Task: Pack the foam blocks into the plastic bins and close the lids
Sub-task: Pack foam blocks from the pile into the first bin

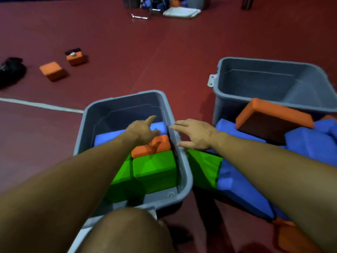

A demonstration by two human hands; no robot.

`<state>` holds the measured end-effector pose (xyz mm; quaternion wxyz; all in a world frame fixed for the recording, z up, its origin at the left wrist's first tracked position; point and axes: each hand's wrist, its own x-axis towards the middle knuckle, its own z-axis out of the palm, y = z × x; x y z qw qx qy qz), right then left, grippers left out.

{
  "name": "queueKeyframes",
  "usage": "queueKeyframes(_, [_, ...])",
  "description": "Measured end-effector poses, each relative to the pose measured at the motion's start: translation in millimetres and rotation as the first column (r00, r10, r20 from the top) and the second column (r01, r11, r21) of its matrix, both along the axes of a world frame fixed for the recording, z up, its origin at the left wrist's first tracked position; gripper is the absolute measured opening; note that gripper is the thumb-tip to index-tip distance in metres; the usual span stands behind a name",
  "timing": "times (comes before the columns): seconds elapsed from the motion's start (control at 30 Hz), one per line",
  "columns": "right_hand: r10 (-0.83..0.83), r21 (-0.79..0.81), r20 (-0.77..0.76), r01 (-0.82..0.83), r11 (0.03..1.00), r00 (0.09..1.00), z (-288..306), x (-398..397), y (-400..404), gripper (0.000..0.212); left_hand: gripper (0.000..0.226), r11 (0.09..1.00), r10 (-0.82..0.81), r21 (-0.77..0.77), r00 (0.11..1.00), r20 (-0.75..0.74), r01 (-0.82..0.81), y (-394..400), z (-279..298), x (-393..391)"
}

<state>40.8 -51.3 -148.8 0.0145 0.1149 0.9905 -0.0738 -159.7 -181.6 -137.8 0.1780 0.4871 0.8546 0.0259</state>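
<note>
A grey plastic bin (125, 101) stands on the floor in front of me, holding green blocks (155, 168), an orange block (160, 145) and a blue block (107, 137). My left hand (142, 130) reaches into it above the orange and blue blocks, fingers extended and holding nothing. My right hand (195, 134) hovers open over the bin's right rim, fingers spread. A second grey bin (226, 88) sits at the right with no blocks visible inside. Beside it lie loose blocks: an orange one (271, 114), blue ones (242, 189) and a green one (204, 165).
Two orange blocks (52, 70) (75, 58) lie on the red floor far left, near a black object (11, 70). A white line (42, 105) crosses the floor. Chair legs, a white cushion (182, 12) and more blocks sit at the back. My knee (124, 232) is low in view.
</note>
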Motion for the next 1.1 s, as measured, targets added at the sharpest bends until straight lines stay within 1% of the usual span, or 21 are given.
queueKeyframes(0.1, [-0.097, 0.084, 0.022, 0.094, 0.992, 0.995, 23, 37, 18, 0.072, 0.075, 0.984, -0.162, -0.071, 0.987, -0.013, 0.161, 29, 31, 34])
queueKeyframes(0.17, [-0.184, 0.130, 0.065, 0.174, 0.976, 0.981, 35, 64, 34, 0.075, 0.076, 0.964, -0.245, -0.114, 0.969, -0.029, 0.240, 52, 48, 61])
queueKeyframes(0.27, [-0.306, 0.197, 0.132, 0.278, 0.940, 0.943, 46, 99, 62, 0.078, 0.077, 0.944, -0.316, -0.101, 0.949, -0.019, 0.313, 84, 61, 103])
queueKeyframes(0.37, [-0.417, 0.219, 0.123, 0.385, 0.896, 0.900, 41, 126, 96, 0.070, 0.074, 0.940, -0.341, 0.000, 0.940, 0.000, 0.341, 105, 52, 137])
queueKeyframes(0.43, [-0.491, 0.204, 0.138, 0.460, 0.864, 0.860, 32, 140, 118, 0.070, 0.071, 0.935, -0.350, 0.072, 0.936, 0.022, 0.348, 111, 35, 154])
queueKeyframes(0.57, [-0.566, 0.187, 0.172, 0.538, 0.822, 0.806, 13, 159, 159, 0.083, 0.072, 0.914, -0.402, 0.058, 0.916, -0.019, 0.402, 114, 5, 168])
queueKeyframes(0.7, [-0.662, 0.102, 0.213, 0.657, 0.747, 0.719, -8, 167, 180, 0.091, 0.069, 0.918, -0.377, 0.112, 0.925, -0.047, 0.380, 118, -8, 171])
queueKeyframes(0.77, [-0.700, 0.090, 0.209, 0.700, 0.709, 0.683, -8, 163, 180, 0.085, 0.065, 0.921, -0.365, 0.129, 0.930, -0.044, 0.368, 121, -10, 174])
queueKeyframes(0.83, [-0.726, 0.120, 0.189, 0.718, 0.685, 0.661, -2, 153, 175, 0.069, 0.058, 0.923, -0.356, 0.142, 0.934, -0.042, 0.358, 123, -9, 176])
queueKeyframes(0.9, [-0.732, 0.170, 0.164, 0.712, 0.681, 0.661, -1, 148, 169, 0.055, 0.059, 0.927, -0.339, 0.160, 0.940, -0.033, 0.340, 125, -4, 178])
queueKeyframes(0.93, [-0.728, 0.184, 0.134, 0.705, 0.685, 0.672, -2, 148, 165, 0.053, 0.061, 0.929, -0.329, 0.170, 0.944, -0.030, 0.329, 126, -2, 179])
queueKeyframes(1.03, [-0.668, 0.185, 0.012, 0.655, 0.733, 0.744, 0, 155, 156, 0.062, 0.066, 0.928, -0.296, 0.232, 0.955, -0.014, 0.291, 126, 6, 183])
queueKeyframes(1.1, [-0.563, 0.204, -0.093, 0.569, 0.796, 0.821, 12, 159, 151, 0.068, 0.067, 0.916, -0.288, 0.285, 0.957, -0.021, 0.282, 126, 11, 185])
